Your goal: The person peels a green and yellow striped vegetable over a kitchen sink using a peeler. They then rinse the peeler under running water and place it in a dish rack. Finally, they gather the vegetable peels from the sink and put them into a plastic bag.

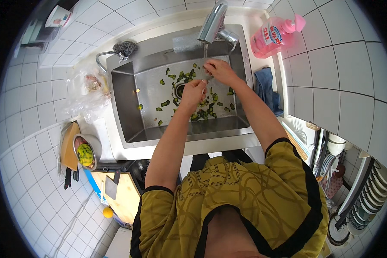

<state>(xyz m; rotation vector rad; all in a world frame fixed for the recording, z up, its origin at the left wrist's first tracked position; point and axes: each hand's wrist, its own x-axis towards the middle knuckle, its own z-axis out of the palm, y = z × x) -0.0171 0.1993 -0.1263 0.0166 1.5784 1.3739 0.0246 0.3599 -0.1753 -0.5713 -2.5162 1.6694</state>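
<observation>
Water runs from the chrome faucet (pixel 213 24) into the stainless steel sink (pixel 129 127). My right hand (pixel 220 70) is just under the stream, its fingers pinched together. Lower and to the left, my left hand (pixel 193 93) is over the sink, thumb and fingers closed together. Something small and thin seems to lie between the two hands, too small to name. Dark green vegetable peelings (pixel 202 115) are scattered over the sink floor and around the drain (pixel 179 90).
A pink soap bottle (pixel 267 37) and blue cloth (pixel 267 88) are right of the sink. A steel wool scrubber (pixel 125 48), small curved tap (pixel 104 58), plastic bag (pixel 88 87) and metal bowl of cut vegetables (pixel 96 146) are left. A cleaver (pixel 111 188) lies on a wooden board (pixel 129 196).
</observation>
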